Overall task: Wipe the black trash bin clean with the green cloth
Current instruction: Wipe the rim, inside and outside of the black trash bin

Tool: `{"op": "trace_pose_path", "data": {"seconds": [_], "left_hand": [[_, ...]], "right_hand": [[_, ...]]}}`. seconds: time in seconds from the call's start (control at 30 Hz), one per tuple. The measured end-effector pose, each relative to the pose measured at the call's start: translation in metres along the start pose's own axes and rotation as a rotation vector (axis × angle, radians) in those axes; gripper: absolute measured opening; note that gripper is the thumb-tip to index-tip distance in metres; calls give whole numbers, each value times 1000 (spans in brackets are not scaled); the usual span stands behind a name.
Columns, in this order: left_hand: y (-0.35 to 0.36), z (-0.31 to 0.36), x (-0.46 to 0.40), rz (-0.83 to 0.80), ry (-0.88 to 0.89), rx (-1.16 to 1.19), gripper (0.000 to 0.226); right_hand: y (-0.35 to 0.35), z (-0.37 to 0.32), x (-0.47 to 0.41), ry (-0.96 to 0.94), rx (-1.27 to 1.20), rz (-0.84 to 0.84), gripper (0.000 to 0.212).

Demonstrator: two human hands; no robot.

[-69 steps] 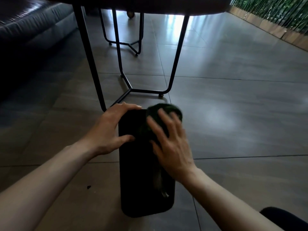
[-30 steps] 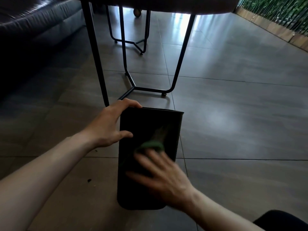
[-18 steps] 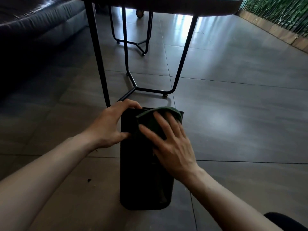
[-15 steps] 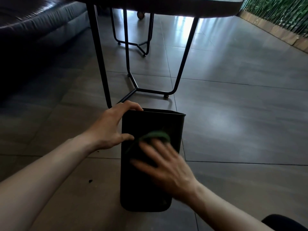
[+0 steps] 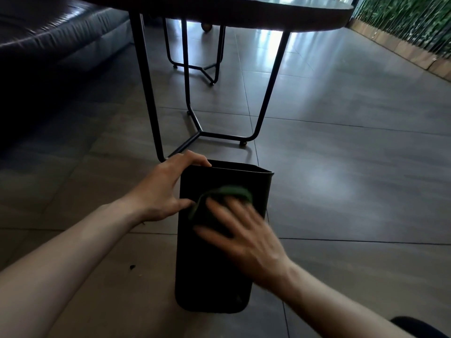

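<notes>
Where the frame begins at the far left, one dark leather sofa runs along the upper corner, its lower part lost in shadow. Below it the tiled floor stretches grey-brown across the whole view, and a few small dark specks of debris lie on a tile just left of the bin.

One left hand comes in from the lower left on a bare forearm. Its fingers curl over the far left corner of the rim and its thumb lies against the near face, so it grips the black trash bin at the top. That bin, the only one in sight, stands on the floor at the centre of the view, its open mouth away from the camera and its base nearest.

Behind it stands one round dark table on thin black metal legs; its foot frame touches the floor just beyond the bin. A second black wire frame stands farther back under the tabletop.

One green cloth lies bunched against the near face of the bin, in its upper half. One right hand lies flat on it with fingers spread and straight, pressing it to the wall; the hand is blurred and covers most of the cloth, so only the upper fold shows.

At the far right a strip of green plants above a wooden border lines the upper corner, and a dark rounded shape, too cut off to identify, sits in the bottom right corner.
</notes>
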State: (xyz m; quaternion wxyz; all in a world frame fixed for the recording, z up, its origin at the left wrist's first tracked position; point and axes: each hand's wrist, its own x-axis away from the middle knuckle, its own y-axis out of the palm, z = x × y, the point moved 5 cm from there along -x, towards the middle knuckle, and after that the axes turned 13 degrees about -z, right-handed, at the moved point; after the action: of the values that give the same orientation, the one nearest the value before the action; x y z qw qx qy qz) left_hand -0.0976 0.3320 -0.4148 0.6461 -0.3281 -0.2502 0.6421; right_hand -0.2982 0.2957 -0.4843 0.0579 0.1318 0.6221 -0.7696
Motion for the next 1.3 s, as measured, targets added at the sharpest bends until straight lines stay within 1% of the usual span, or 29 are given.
{"op": "trace_pose_path", "data": {"seconds": [0.1, 0.13, 0.17, 0.2, 0.23, 0.33, 0.4, 0.43, 0.47, 0.5, 0.6, 0.63, 0.67, 0.7, 0.73, 0.77, 0.9, 0.93, 0.97, 1.0, 1.03, 1.1, 1.17, 1.23, 1.3], "left_hand": [[2, -6, 3, -14, -27, -15, 81], [3, -7, 3, -14, -23, -19, 81], [4, -8, 3, -12, -23, -24, 81], [4, -8, 3, -5, -23, -28, 82], [3, -8, 2, 1, -25, -31, 82], [2, -6, -1, 8, -16, -27, 79], [1, -4, -2, 12, -10, -20, 77], [1, -4, -2, 17, -6, -19, 75], [1, -4, -2, 20, -4, -22, 75], [1, -4, -2, 20, -6, -28, 75], [1, -8, -1, 15, -30, -31, 80], [3, -8, -1, 11, -28, -36, 81], [5, -8, -1, 12, -22, -46, 81], [6, -7, -2, 13, -14, -56, 82], [7, -6, -2, 15, -4, -59, 81], [8, -5, -3, 20, 7, -54, 81], [7, -1, -6, 24, 43, -22, 72], [7, -1, -6, 21, 44, -22, 71], [6, -2, -6, 22, 39, -24, 71], [5, -4, -5, 25, 30, -28, 73], [5, -5, -5, 25, 17, -35, 76], [5, -8, -4, 16, -15, -46, 81], [6, -8, -4, -4, -33, -56, 81], [10, -7, -5, -30, -43, -66, 81], [11, -5, -5, -42, -46, -77, 82]], "right_hand": [[39, -53, 52, -363, 83, -196, 37], [44, -59, 62, -433, 122, -250, 37], [45, -57, 64, -456, 140, -274, 37], [40, -48, 58, -432, 124, -262, 39], [30, -35, 46, -366, 86, -228, 42], [-9, 21, 2, -11, 1, -63, 52], [-21, 43, -14, 182, -58, -5, 54], [-20, 42, -15, 214, -72, 2, 55], [-14, 33, -11, 197, -59, -6, 56], [-4, 19, -2, 129, -29, -28, 56], [36, -34, 46, -250, 50, -162, 45], [41, -45, 59, -345, 85, -220, 42], [43, -48, 65, -407, 128, -254, 43], [40, -43, 63, -428, 142, -275, 49], [34, -32, 55, -402, 132, -271, 56], [24, -18, 41, -330, 105, -234, 59], [-20, 41, -8, 113, -31, 11, 57], [-22, 46, -12, 174, -58, 39, 56], [-19, 42, -12, 187, -67, 48, 55], [-12, 32, -8, 148, -56, 37, 54], [0, 17, 1, 59, -34, 3, 51], [30, -21, 33, -205, 20, -118, 45], [53, -48, 64, -397, 74, -261, 38], [58, -53, 76, -480, 91, -330, 33], [45, -40, 63, -476, 62, -275, 34]]}}
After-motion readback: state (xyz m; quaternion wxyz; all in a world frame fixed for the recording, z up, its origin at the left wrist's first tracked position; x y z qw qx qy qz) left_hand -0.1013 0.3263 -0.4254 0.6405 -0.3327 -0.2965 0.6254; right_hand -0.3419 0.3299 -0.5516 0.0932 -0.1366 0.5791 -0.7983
